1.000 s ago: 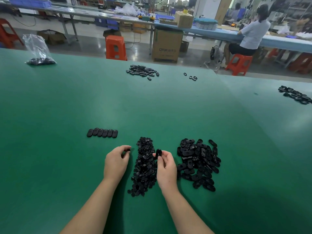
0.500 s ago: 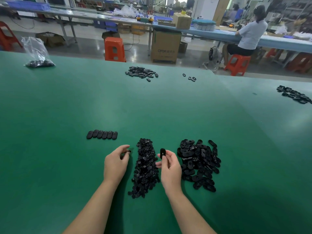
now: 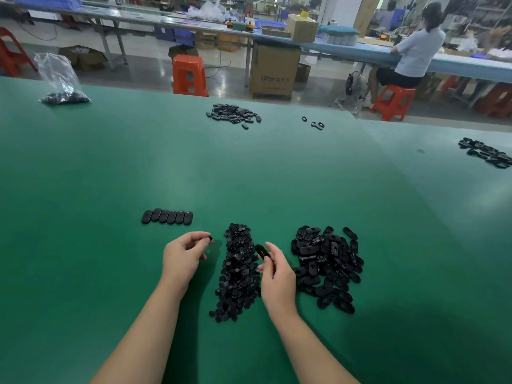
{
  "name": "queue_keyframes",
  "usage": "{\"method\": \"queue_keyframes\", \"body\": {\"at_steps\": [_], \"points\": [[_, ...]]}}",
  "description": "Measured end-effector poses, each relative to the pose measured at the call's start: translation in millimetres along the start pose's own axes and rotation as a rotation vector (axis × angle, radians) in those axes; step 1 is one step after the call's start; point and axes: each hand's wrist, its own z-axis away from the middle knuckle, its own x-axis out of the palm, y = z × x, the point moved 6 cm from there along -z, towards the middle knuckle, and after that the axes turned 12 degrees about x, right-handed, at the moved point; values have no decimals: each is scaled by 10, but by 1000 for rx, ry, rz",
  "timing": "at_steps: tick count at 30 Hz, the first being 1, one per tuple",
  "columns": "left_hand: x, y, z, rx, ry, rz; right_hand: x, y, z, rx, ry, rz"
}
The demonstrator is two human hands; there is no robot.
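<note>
My left hand [image 3: 182, 257] pinches a small black part [image 3: 210, 238] at its fingertips, just left of a long pile of small black pieces [image 3: 238, 273]. My right hand [image 3: 277, 275] holds a black oval shell [image 3: 261, 251] between thumb and fingers, tilted, above that pile's right side. To the right lies a heap of black oval shells [image 3: 327, 267]. A neat row of several finished oval pieces [image 3: 167, 217] sits further back on the left of the green table [image 3: 110, 167].
At the far edge lie another pile of black parts [image 3: 234, 114], three loose rings [image 3: 314, 123] and a plastic bag of parts [image 3: 62, 84]. More black parts [image 3: 486, 153] lie far right. Beyond are an orange stool [image 3: 189, 76], a cardboard box [image 3: 274, 70] and a seated person [image 3: 412, 54].
My right hand has shifted slightly and turned the oval shell from upright to a tilt. My left hand stays put with its small part.
</note>
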Motion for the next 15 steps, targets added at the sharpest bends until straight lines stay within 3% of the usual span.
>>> {"method": "queue_keyframes", "body": {"at_steps": [11,13,15], "points": [[171,70,73,-243,-73,246,-29,34,-17,26,34,-104],[251,96,101,-237,-115,230,-31,28,-13,22,38,-112],[337,166,118,-126,-157,109,-28,27,-15,24,38,-122]]}}
